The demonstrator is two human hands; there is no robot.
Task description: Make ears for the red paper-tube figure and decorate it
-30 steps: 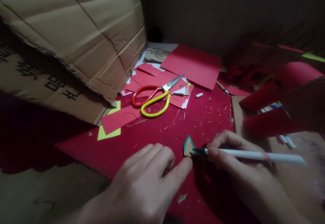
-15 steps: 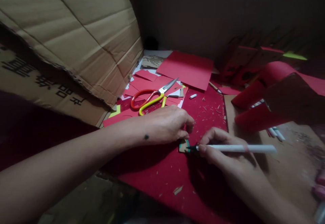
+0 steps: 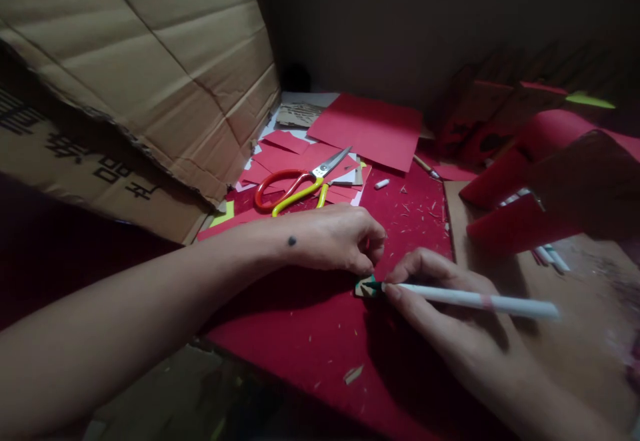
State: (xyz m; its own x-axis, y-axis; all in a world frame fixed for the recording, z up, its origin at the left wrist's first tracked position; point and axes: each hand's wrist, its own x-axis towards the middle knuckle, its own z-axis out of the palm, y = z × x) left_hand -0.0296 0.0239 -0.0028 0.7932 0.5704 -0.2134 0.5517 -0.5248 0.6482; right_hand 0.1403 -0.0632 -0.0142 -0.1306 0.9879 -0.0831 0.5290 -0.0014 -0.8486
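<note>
A small tan piece, seemingly cardboard point(image 3: 362, 291), lies on the red tabletop point(image 3: 300, 321) with green colouring along its edge. My left hand point(image 3: 347, 237) is curled, its thumb and fingertips pressed at the piece's far edge. Between the thumb and fingers of my right hand point(image 3: 445, 297) is a white marker point(image 3: 480, 301), its dark green tip touching the piece. Part of the piece is hidden under the tip and my left fingertips. Just beyond my left wrist lie scissors point(image 3: 300, 187) with red and yellow handles.
A large cardboard box point(image 3: 190, 81) stands at the left. Red paper point(image 3: 370, 131) and scraps lie at the back, near a small white cap point(image 3: 381, 184). On the right, a brown board point(image 3: 545, 321) bears a red paper-covered structure point(image 3: 525, 221) and several white markers point(image 3: 555, 257).
The marker's tip has shifted slightly left and up on the piece, and its back end has dropped lower. My left hand stays at the piece. The view has shifted a little.
</note>
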